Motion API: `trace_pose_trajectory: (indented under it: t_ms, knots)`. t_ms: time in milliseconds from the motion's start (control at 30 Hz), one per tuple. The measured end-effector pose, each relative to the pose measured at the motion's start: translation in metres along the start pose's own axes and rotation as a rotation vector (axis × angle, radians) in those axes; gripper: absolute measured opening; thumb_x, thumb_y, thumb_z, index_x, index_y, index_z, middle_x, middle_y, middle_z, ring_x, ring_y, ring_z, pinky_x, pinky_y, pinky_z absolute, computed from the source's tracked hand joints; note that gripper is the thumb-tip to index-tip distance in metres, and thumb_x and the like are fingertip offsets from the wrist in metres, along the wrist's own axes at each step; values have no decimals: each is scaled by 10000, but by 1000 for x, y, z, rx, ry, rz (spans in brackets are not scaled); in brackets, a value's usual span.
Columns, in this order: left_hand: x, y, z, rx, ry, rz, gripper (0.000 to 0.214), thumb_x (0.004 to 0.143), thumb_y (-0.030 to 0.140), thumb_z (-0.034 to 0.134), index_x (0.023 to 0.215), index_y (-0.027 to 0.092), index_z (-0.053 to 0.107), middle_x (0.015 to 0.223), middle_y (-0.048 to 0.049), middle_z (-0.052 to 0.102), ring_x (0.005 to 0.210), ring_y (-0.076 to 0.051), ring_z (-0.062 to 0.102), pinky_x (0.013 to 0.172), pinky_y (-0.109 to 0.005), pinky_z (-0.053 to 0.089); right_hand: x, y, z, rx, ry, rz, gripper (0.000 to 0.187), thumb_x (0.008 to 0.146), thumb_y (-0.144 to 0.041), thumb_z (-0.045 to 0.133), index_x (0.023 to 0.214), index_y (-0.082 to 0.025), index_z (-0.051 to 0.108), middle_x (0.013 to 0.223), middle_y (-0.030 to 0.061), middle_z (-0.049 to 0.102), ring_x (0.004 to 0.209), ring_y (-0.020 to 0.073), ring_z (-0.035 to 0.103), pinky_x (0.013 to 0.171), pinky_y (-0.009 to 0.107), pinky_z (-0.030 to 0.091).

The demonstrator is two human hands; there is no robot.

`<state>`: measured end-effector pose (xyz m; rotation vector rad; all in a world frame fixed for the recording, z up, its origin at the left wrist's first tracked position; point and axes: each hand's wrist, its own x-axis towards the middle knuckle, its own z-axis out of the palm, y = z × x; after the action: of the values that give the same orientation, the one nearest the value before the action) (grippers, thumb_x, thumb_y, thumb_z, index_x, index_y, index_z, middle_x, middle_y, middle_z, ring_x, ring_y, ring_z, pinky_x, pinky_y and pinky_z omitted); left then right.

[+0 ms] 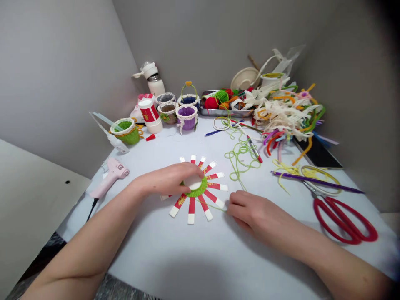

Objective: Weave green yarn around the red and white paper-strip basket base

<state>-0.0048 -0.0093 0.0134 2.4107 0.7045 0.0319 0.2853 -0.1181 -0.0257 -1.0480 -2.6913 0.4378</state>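
Note:
A paper cup (191, 208) lies flat on the white table, its side cut into red-and-white strips that fan out like rays. Green yarn (198, 191) is woven in a ring around the cup's round white base. My left hand (170, 178) grips this ring from the left, thumb at the near side and fingers over the far side, hiding several strips. To the right, my right hand (250, 206) is closed on a strand of the yarn, which runs taut from the ring. More of that yarn lies in a loose tangle (240, 156) beyond the right hand.
A pink glue gun (109, 178) lies at left, near a green basket (126, 131). Small decorated cups, including a purple one (186, 118), stand behind. A metal tray (215, 111) holds yarn balls. Lace heap (281, 110), phone (321, 154) and red-handled scissors (345, 218) occupy the right.

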Motion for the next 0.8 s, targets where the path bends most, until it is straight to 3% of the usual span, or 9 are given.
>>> trace_pose_trajectory:
  t_ms: [167,467,800]
  knots:
    - [0,-1,1,-9,-12,17,444,894,86,634,1314,230,614,1375,-84,663,1255,-265,633,1061,-403,511,1,6,1,-101,43,114,242,971,-50,512,821,-190,641,869,63,618,781,202,593,656,317,424]
    - [4,4,16,-24,-22,96,442,917,54,578,1310,253,608,1377,-71,667,1274,-251,628,1093,-412,503,21,24,9,73,272,361,189,976,-119,533,858,-194,660,850,46,643,795,197,623,707,312,463]
    - [9,18,18,6,55,29,340,927,204,725,1252,214,624,1319,-99,682,1196,-289,652,1040,-423,503,24,26,13,156,278,423,155,952,-122,553,858,-206,644,850,27,655,791,185,619,713,298,437]
